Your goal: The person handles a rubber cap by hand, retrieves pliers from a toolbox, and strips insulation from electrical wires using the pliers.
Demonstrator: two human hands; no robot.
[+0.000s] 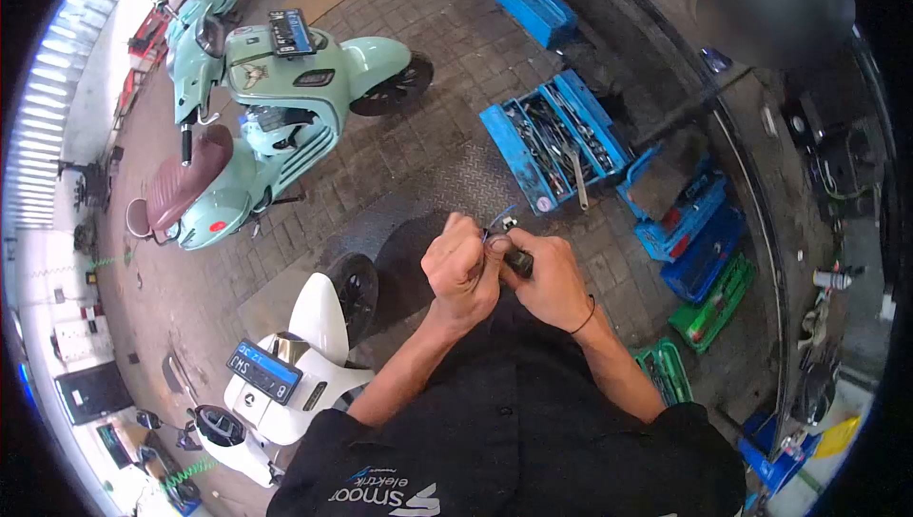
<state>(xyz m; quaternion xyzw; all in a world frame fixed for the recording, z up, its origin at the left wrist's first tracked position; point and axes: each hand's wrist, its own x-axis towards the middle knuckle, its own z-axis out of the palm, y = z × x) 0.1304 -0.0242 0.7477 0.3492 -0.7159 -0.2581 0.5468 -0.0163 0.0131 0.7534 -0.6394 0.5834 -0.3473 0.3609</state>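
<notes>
In front of my dark shirt, both hands come together over a small dark part (518,262) with a white connector piece (509,223) and a thin blue wire (501,215). My right hand (554,281) is closed around the dark part, with a thin dark band at its wrist. My left hand (460,270) is closed too, its thumb and fingertips pinched at the wire end of the part. The fingers cover most of it, so its exact kind does not show.
A blue toolbox (518,151) full of tools lies open ahead, with a wrench (576,175) across it. More blue cases (704,246) and a green case (713,303) line the right. A mint scooter (276,79) and a white scooter (276,389) stand left. Another person is at upper right.
</notes>
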